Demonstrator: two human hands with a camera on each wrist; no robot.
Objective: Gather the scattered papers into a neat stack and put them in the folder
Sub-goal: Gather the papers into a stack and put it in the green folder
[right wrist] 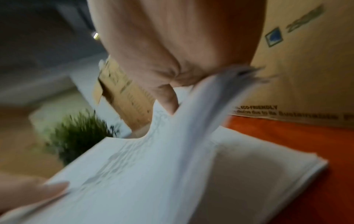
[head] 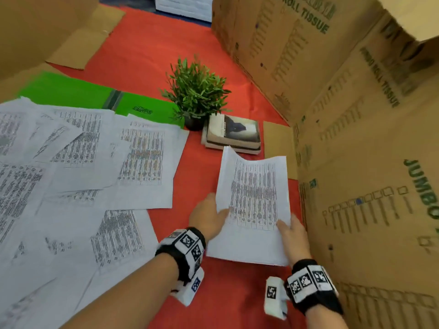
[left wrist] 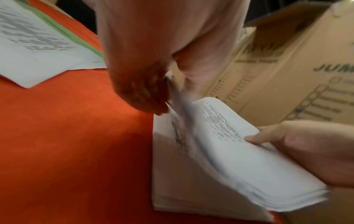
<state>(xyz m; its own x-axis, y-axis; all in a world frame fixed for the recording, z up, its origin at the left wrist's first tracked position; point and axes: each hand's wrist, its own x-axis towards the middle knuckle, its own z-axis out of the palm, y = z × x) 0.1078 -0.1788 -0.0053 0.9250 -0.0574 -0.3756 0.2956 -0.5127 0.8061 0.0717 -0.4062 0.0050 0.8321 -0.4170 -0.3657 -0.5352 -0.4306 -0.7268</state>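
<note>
A gathered stack of printed papers (head: 256,198) stands tilted on the red cloth, near edge down and far end raised and bent. My left hand (head: 217,210) pinches its left edge and my right hand (head: 288,225) pinches its right edge. In the left wrist view the left hand (left wrist: 153,84) clamps the sheets (left wrist: 229,151). In the right wrist view the thumb of the right hand (right wrist: 168,103) lies on the bent stack (right wrist: 153,174). Several loose papers (head: 83,174) lie scattered on the left, partly covering the open green folder (head: 71,91).
A potted plant (head: 197,91) and a small pile of books (head: 234,136) sit just beyond the stack. Tall cardboard boxes (head: 356,115) wall in the right side and another box (head: 35,32) stands at the far left. The red cloth (head: 142,55) covers the surface.
</note>
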